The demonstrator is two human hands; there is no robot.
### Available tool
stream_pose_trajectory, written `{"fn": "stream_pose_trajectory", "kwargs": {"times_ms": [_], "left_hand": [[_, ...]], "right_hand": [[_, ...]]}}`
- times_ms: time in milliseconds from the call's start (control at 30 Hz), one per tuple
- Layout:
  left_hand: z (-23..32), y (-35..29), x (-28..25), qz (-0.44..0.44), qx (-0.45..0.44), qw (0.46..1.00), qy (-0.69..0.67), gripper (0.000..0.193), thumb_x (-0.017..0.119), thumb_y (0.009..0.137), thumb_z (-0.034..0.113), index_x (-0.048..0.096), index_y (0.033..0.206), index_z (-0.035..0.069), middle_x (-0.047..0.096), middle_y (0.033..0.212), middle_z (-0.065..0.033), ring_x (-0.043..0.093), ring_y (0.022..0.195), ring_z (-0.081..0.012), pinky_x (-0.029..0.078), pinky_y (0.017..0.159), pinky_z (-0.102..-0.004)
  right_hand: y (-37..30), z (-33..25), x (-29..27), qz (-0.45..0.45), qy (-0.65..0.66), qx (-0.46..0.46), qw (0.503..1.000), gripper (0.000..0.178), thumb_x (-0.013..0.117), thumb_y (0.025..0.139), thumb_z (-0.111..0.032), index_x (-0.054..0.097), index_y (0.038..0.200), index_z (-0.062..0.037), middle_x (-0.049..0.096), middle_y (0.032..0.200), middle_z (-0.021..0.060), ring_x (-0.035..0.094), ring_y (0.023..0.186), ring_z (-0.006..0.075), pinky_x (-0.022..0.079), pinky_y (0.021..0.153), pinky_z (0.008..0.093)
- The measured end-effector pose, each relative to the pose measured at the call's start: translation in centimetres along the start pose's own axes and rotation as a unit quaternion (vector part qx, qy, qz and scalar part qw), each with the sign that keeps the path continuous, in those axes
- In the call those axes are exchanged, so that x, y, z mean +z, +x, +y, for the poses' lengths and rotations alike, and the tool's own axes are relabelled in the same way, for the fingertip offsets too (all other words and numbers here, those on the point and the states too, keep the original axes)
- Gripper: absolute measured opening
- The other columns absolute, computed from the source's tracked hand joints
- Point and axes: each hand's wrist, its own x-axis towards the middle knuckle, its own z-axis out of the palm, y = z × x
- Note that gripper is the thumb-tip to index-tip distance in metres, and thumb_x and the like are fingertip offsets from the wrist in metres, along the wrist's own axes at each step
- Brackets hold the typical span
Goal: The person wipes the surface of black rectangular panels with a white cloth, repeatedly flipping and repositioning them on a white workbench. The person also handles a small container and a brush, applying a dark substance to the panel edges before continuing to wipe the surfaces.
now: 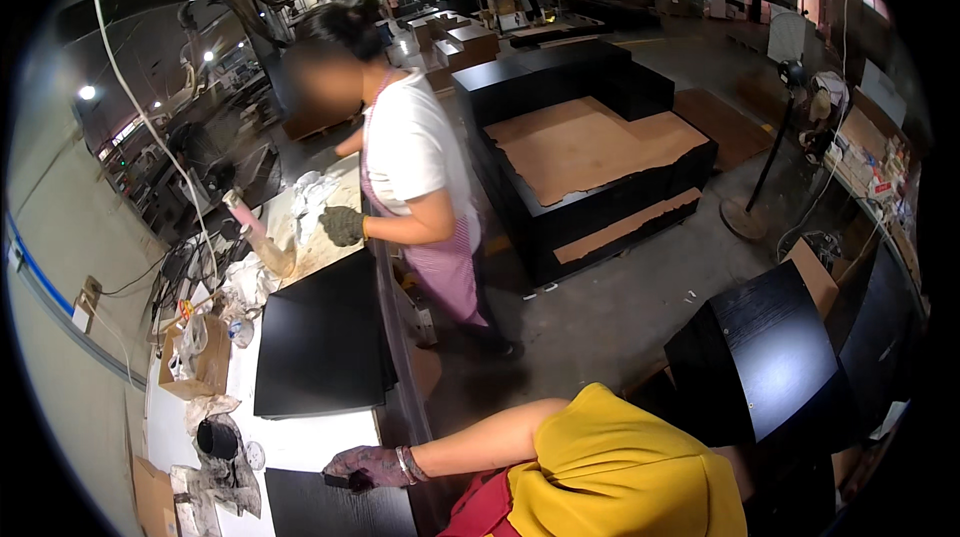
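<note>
Gripping a small dark object (336,482) in the left hand (366,466), stained glove fingers (348,464) curled close around it; too small to tell its kind. Resting object and fingertips on the edge of a black panel (345,515) that lies directly under the fingers. Just beyond the fingertips, a strip of white bench top (300,437), then a larger black panel (325,342) lying flat. To the left of the fingers, crumpled grey rags (225,477) and a small dark cup (216,439). Well beyond the fingers, at the far end of the bench, a co-worker's dark-gloved hand (343,225) pressed on a pale wooden board (322,252). Right hand out of view.
</note>
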Motion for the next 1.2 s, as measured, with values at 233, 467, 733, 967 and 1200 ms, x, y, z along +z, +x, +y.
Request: {"fn": "stream_pose_trajectory", "kwargs": {"times_ms": [233, 467, 733, 967, 1200], "left_hand": [[3.3, -4.8, 3.7, -0.053, 0.101, 0.994, -0.002, 0.041, 0.052, 0.093, 0.032, 0.054, 0.125, 0.006, 0.054, 0.129, -0.0241, 0.055, 0.115, -0.0404, 0.049, 0.094, -0.0463], [7.4, -2.0, 0.4, -0.077, -0.055, 0.994, -0.056, 0.045, 0.057, 0.095, 0.032, 0.054, 0.129, 0.003, 0.058, 0.124, -0.0254, 0.057, 0.111, -0.0416, 0.049, 0.095, -0.0448], [13.7, -3.6, -5.5, -0.090, -0.121, 0.981, -0.122, 0.056, 0.053, 0.096, 0.041, 0.046, 0.139, 0.005, 0.044, 0.140, -0.0258, 0.040, 0.129, -0.0429, 0.034, 0.108, -0.0478], [12.2, -2.4, -7.4, -0.052, -0.265, 0.952, -0.147, 0.049, 0.065, 0.085, 0.025, 0.055, 0.131, 0.011, 0.050, 0.139, -0.0115, 0.043, 0.131, -0.0323, 0.034, 0.109, -0.0440], [9.2, -5.3, -2.6, -0.018, -0.287, 0.951, -0.114, 0.052, 0.059, 0.088, 0.043, 0.053, 0.134, 0.021, 0.045, 0.140, -0.0120, 0.039, 0.131, -0.0327, 0.031, 0.106, -0.0478]], "right_hand": [[-5.1, -4.9, -3.5, 0.099, 0.002, 0.041, 0.994, 0.017, 0.059, 0.090, -0.026, 0.052, 0.086, -0.0123, 0.053, 0.098, -0.0031, 0.050, 0.093, 0.0102, 0.044, 0.080, 0.0283], [-7.5, -7.1, -5.7, 0.160, 0.018, 0.061, 0.985, 0.021, 0.057, 0.094, -0.033, 0.052, 0.085, -0.0147, 0.053, 0.095, -0.0070, 0.051, 0.090, 0.0089, 0.045, 0.081, 0.0291], [-5.3, -3.3, -5.5, 0.111, -0.028, 0.128, 0.985, 0.030, 0.061, 0.091, -0.037, 0.064, 0.110, -0.0138, 0.062, 0.093, -0.0033, 0.058, 0.079, 0.0080, 0.051, 0.068, 0.0263], [4.6, -2.2, 0.0, -0.169, -0.616, 0.105, 0.762, 0.048, 0.050, 0.078, 0.002, 0.056, 0.125, -0.0049, 0.055, 0.114, 0.0066, 0.056, 0.084, 0.0154, 0.050, 0.070, 0.0299], [20.5, 11.2, 5.8, -0.072, -0.426, 0.289, 0.854, 0.032, 0.066, 0.088, -0.016, 0.061, 0.115, 0.0016, 0.064, 0.101, 0.0049, 0.059, 0.092, 0.0111, 0.047, 0.084, 0.0245]]}}
